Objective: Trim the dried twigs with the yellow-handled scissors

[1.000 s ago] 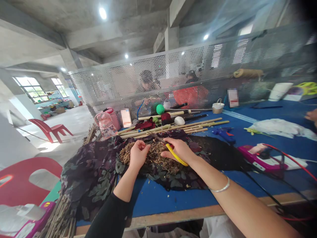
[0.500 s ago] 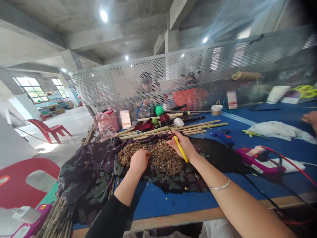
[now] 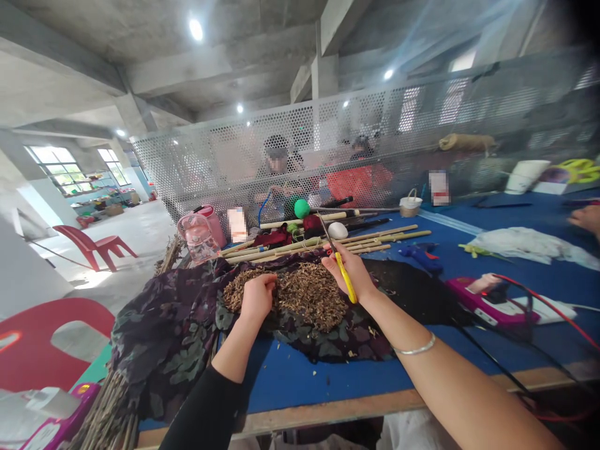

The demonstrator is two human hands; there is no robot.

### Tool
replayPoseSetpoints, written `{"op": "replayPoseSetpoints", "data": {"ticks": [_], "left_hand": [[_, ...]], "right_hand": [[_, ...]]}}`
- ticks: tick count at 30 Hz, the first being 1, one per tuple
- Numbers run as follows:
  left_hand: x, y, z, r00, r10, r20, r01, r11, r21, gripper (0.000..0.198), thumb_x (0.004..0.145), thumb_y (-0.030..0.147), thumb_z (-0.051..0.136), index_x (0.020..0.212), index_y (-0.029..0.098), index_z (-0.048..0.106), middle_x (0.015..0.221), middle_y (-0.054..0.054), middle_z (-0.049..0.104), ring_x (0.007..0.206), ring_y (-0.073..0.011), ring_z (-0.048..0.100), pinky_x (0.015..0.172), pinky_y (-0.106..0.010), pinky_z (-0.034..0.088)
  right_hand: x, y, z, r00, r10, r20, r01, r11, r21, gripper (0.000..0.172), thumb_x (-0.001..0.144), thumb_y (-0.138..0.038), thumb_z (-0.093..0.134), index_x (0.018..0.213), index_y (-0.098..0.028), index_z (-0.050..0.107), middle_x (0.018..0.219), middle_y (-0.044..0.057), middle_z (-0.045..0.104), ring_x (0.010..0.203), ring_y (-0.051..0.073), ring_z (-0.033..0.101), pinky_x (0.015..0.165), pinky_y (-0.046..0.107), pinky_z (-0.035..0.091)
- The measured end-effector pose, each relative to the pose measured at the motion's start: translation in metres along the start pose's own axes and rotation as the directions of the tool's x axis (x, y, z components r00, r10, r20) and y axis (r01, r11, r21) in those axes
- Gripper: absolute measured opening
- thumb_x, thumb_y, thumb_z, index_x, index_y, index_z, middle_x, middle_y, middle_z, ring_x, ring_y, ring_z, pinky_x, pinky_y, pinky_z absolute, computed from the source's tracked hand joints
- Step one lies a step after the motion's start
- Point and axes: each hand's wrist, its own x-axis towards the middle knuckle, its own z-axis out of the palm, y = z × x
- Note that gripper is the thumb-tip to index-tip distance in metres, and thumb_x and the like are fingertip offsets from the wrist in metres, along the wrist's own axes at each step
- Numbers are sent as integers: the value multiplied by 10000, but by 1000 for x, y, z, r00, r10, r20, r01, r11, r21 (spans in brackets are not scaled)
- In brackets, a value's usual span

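My right hand (image 3: 352, 270) is closed around a yellow-handled tool (image 3: 345, 281) whose long, thin metal end points up and away; its exact kind I cannot make out. My left hand (image 3: 257, 294) hovers at or just over the left part of a heap of small brown dried pieces (image 3: 313, 297), thumb and fingertips pinched together. Whatever lies in that pinch is too small to see. Under the heap spreads a dark, leaf-patterned cloth (image 3: 164, 337), draped over the blue table (image 3: 290, 381).
Behind the heap lie bamboo sticks (image 3: 394, 237), a green ball (image 3: 302, 208) and a white egg-shaped piece (image 3: 337, 231). A pink bag (image 3: 199, 236) stands left. To the right are a blue glue gun (image 3: 422, 256), a magenta power strip (image 3: 492, 306) with cords, and another person's hand (image 3: 585, 219).
My left hand has lifted slightly and shifted left over the heap. The tool in my right hand has risen a little, its metal end now pointing higher.
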Motion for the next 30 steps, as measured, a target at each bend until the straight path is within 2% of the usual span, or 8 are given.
{"op": "replayPoseSetpoints", "data": {"ticks": [7,13,17,21,23,25,27,30], "left_hand": [[3,-3,-4,995,-97,1,97,995,35,101,705,252,602,719,174,664,584,-14,632,541,-139,558,577,-251,414],[4,-4,-6,997,-43,-65,49,994,97,114,708,279,610,706,174,653,595,-9,615,533,-125,540,567,-237,394],[3,1,-6,985,-170,-24,169,984,-59,208,726,265,602,899,170,667,721,-44,676,442,-106,550,506,-233,414],[2,9,-5,969,-249,-6,239,937,-256,301,753,234,579,1035,140,623,722,-47,684,377,-77,511,430,-207,385],[1,12,-3,956,-293,-1,269,880,-391,339,758,232,583,1081,126,590,719,-42,682,370,-58,493,396,-183,360],[1,16,-1,931,-363,35,323,777,-539,370,764,223,589,1118,124,554,732,-43,679,405,-53,517,373,-154,343],[1,19,0,893,-438,100,383,625,-681,364,768,179,591,1123,125,532,766,-56,678,494,-60,579,394,-130,381],[1,23,3,848,-493,193,416,396,-819,291,749,75,596,1033,119,552,841,-86,676,650,-77,640,516,-125,483]], "right_hand": [[-1,-3,2,1000,3,14,-3,1000,9,435,803,-528,475,1069,-187,518,676,14,597,602,160,562,591,251,406],[-2,-3,2,1000,2,14,-2,1000,9,444,804,-532,469,1064,-177,524,671,15,593,587,153,554,578,246,402],[-3,-4,3,1000,-1,29,0,1000,7,429,804,-510,478,1082,-186,517,679,15,590,592,155,553,571,245,401],[-5,-10,5,999,8,54,-7,1000,-11,412,803,-484,482,1101,-200,513,703,21,606,624,167,565,583,250,404],[-7,-13,6,998,-3,60,4,1000,-13,411,798,-472,491,1105,-200,516,737,34,621,642,170,570,594,252,408],[-9,-16,9,998,-7,65,10,999,-36,402,785,-462,507,1092,-204,526,747,38,626,641,169,568,592,251,409],[-10,-19,11,997,-2,72,8,997,-73,389,771,-457,521,1073,-212,536,732,30,622,627,166,562,588,250,408],[-13,-23,15,997,-1,81,9,995,-99,383,758,-448,529,1062,-215,543,724,20,618,623,162,558,607,253,414]]}}
